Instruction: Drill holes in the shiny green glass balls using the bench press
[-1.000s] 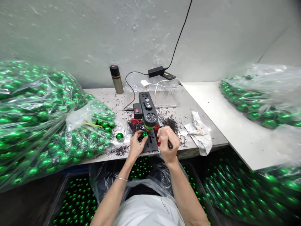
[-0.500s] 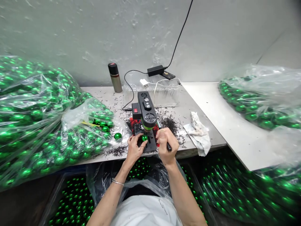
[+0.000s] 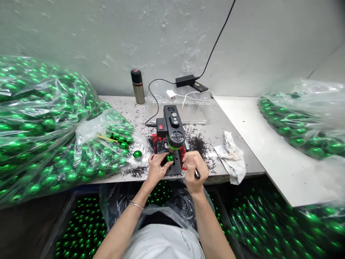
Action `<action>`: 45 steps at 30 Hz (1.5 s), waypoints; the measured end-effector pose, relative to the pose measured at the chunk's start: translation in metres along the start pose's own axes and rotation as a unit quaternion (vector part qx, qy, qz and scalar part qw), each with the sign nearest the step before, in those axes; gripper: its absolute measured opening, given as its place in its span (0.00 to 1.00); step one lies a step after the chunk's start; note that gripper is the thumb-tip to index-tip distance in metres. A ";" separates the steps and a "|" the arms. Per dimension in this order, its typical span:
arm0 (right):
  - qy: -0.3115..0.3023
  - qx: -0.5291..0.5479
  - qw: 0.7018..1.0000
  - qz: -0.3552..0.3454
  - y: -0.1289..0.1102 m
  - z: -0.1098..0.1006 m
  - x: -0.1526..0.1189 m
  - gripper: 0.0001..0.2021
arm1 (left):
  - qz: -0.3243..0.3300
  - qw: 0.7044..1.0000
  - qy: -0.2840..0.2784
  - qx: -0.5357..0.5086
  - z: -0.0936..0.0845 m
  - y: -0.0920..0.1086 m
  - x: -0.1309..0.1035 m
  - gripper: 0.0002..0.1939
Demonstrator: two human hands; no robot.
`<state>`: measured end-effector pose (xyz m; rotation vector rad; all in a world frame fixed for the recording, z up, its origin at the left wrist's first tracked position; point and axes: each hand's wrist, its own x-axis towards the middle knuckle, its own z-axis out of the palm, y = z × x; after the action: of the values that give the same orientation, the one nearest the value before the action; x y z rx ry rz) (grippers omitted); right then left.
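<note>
I have the left grip (image 3: 157,167) nearly together, thumb below and forefinger above, pinching a green ball (image 3: 170,158) from the side. That ball sits over the black base plate (image 3: 176,167), just below the round front end of the black machine (image 3: 174,126); whether it touches the plate I can't tell from my view. The other fingers of that hand bend loosely beside the plate.

My right grip (image 3: 196,169) is a full fist, fingers wrapped round the lever (image 3: 197,175) on the machine's right side, its black tip poking out below the fist.

Red bits (image 3: 184,159) lie beside the machine, and black bits (image 3: 198,145) are scattered over the counter (image 3: 221,124). To my left, a loose ball (image 3: 137,154) rests near the clear bag (image 3: 48,126) full of green balls; a crumpled white cloth (image 3: 232,158) lies well to the right of my fist.
</note>
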<state>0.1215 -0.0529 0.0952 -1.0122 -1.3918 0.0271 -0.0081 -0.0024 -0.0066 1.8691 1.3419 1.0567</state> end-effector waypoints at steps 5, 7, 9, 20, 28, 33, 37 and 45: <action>-0.007 0.005 0.999 -0.033 0.019 0.003 -0.021 0.14 | 0.006 1.000 0.000 0.001 0.000 -0.001 0.000 0.14; -0.014 0.001 0.998 -0.062 0.029 0.005 -0.029 0.14 | 0.009 1.000 0.003 -0.002 0.000 -0.002 0.000 0.14; -0.010 -0.007 0.996 -0.084 0.038 0.007 -0.035 0.15 | 0.007 1.000 0.006 -0.003 0.001 -0.003 -0.001 0.14; 0.029 0.011 0.995 -0.093 0.063 0.017 -0.056 0.15 | 0.010 1.000 0.008 -0.005 0.003 -0.004 -0.001 0.13; -0.043 -0.012 0.990 -0.131 0.058 0.009 -0.046 0.13 | 0.004 1.000 0.010 -0.011 0.001 -0.001 -0.001 0.13; -0.002 0.009 0.997 -0.081 0.023 0.004 -0.012 0.15 | 0.004 0.999 0.023 -0.035 0.003 -0.001 0.003 0.13; 0.000 0.006 1.000 0.014 -0.001 0.000 0.013 0.16 | 0.027 0.998 0.030 -0.039 -0.008 0.001 -0.014 0.14; 0.018 0.017 1.000 0.006 0.003 0.005 0.001 0.16 | 0.099 0.992 0.038 0.064 -0.065 -0.011 -0.051 0.22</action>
<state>0.1194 -0.0480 0.0932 -0.9876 -1.3482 0.0413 -0.0782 -0.0460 0.0045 2.1111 1.3141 1.1746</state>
